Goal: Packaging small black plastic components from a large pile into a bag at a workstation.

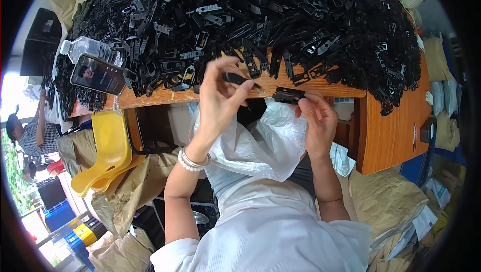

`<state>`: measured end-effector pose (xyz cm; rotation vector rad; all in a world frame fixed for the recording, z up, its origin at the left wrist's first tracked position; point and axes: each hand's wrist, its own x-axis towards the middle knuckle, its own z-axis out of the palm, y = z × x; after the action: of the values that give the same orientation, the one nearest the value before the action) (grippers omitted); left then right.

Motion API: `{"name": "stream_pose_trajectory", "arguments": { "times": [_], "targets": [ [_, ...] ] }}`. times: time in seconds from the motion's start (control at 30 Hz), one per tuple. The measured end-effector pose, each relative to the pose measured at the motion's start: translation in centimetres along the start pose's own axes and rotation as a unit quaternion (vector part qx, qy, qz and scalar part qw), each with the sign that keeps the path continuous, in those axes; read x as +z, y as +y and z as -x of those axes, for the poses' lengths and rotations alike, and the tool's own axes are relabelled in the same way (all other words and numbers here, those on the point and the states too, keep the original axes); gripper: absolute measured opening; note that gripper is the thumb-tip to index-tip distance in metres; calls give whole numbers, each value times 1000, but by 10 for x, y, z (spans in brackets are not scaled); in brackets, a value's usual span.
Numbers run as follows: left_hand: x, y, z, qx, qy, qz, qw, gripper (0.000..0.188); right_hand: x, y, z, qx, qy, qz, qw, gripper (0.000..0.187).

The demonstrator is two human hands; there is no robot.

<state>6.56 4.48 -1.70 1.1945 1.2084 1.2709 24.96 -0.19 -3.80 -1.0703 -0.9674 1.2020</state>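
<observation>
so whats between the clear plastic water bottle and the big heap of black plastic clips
In the head view, nothing separate: the clear plastic water bottle lies against the heap of black plastic clips, with a dark smartphone just below it.

a smartphone (98, 74) lies at the left of the frame on the table's edge, tilted, its lit screen showing a dim picture. just above it a clear plastic bottle (90, 49) with a white cap lies on its side. a white plastic bag (265, 142) hangs open at centre, below the table edge. crumpled brown paper sacks (386, 197) sit at lower right, with pale packets (441, 192) near the right rim.
</observation>
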Motion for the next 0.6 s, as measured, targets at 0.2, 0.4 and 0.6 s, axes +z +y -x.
{"name": "stream_pose_trajectory", "arguments": {
  "times": [0.2, 0.4, 0.6],
  "targets": [
    [6, 3, 13, -140, -99, 106, 979, 27, 19, -5, 5, -7, 0, 10, 1000, 15],
    [5, 6, 16, -168, -141, 93, 971, 37, 19, -7, 9, -36, -13, 137, 990, 12],
    [7, 7, 19, -241, -177, 299, 906, 53, 19, -6, 7, -50, 26, 137, 989, 10]
  ]
}}
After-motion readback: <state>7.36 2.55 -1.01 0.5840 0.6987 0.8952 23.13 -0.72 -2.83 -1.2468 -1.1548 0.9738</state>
